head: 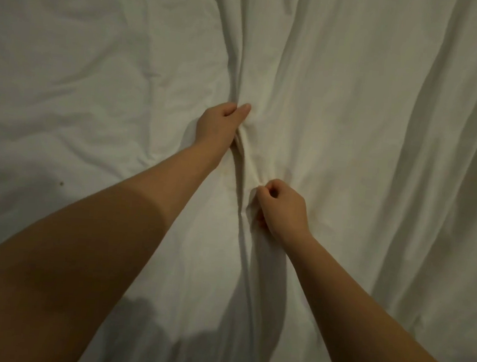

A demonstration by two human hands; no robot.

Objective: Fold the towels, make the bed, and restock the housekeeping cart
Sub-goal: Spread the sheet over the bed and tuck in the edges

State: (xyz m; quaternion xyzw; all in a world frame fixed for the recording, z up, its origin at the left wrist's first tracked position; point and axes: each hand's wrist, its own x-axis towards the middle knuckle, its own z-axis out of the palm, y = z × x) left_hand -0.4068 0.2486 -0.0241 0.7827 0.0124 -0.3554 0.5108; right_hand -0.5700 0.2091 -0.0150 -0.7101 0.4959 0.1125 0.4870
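Dim room, frame filled edge to edge by a white sheet spread over the bed; no towels or cart in view. Left side of the sheet is crumpled flat, right side runs in long folds toward the far end. A raised ridge of gathered fabric runs down the middle between both hands. Left hand is further out, fingers and thumb curled round the top of that ridge. Right hand is closer in, thumb and fingers pinching the same ridge lower down. Both arms extended, so my read: two grips on one fold give control of a line of cloth, likely to lift or drag the sheet and pull slack out. Bed-making step, early; wrinkles everywhere. Risk: pulling from the centre bunches the edges more.
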